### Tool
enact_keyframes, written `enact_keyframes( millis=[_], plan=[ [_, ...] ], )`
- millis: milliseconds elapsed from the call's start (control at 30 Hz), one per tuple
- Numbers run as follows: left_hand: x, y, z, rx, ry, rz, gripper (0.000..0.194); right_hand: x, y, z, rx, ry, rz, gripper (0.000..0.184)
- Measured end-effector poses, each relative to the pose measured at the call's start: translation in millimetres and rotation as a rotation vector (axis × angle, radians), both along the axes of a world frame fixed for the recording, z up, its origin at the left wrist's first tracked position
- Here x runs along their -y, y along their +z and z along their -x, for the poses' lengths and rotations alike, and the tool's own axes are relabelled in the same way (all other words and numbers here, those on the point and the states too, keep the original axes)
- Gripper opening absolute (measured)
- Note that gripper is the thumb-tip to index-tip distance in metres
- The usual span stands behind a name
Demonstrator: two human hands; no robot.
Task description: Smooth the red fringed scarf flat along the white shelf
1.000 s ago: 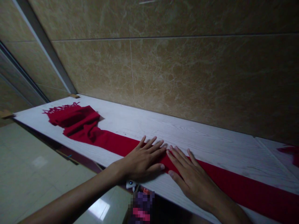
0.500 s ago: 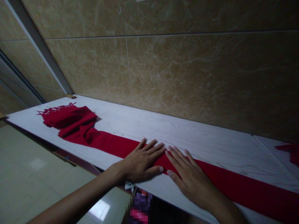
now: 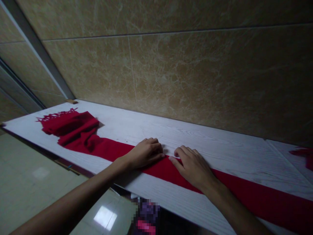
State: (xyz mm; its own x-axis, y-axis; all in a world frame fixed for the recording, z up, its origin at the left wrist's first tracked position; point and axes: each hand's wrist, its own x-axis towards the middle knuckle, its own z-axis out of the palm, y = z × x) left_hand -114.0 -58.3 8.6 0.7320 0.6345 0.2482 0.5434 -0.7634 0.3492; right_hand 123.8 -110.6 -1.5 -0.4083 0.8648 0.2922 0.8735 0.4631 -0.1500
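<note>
A long red scarf [image 3: 171,174] runs lengthwise along the white wood-grain table. At its left end it is bunched and wrinkled, with a fringe; the stretch under my hands lies narrow and flat. My left hand [image 3: 146,151] is closed at the far edge of the scarf, fingers curled over and thumb near the fingertips. Just to its right, my right hand [image 3: 193,163] is curled too, its thumb and index finger close together on the same edge. The fingertips are partly hidden, and a short gap separates the two hands.
The white table [image 3: 117,122] stands against a brown marbled tile wall [image 3: 171,71]. Pale floor tiles [image 3: 29,182] show below its front edge. Another red fabric piece [image 3: 309,160] appears at the far right. A pixelated purple and pink item [image 3: 146,215] is below the table edge.
My hands were spread flat on the scarf; now their fingers are curled at its far edge. The left hand has shifted slightly up and away from the table's front edge.
</note>
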Motion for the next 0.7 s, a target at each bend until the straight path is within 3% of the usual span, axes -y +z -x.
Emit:
enact_keyframes(
  millis=[333,500,700],
  plan=[
    [0,1.2,1,0.102,-0.027,0.179,0.032,-6,-2.8,-2,-0.097,0.022,0.052,0.016],
    [-3,2.7,1,0.112,-0.081,0.199,0.036,-7,0.0,-3,-0.14,0.0,0.147,0.023],
    [-7,2.4,1,0.115,-0.037,0.274,0.03,-12,2.4,-6,-0.186,-0.02,0.272,0.028]
  ],
)
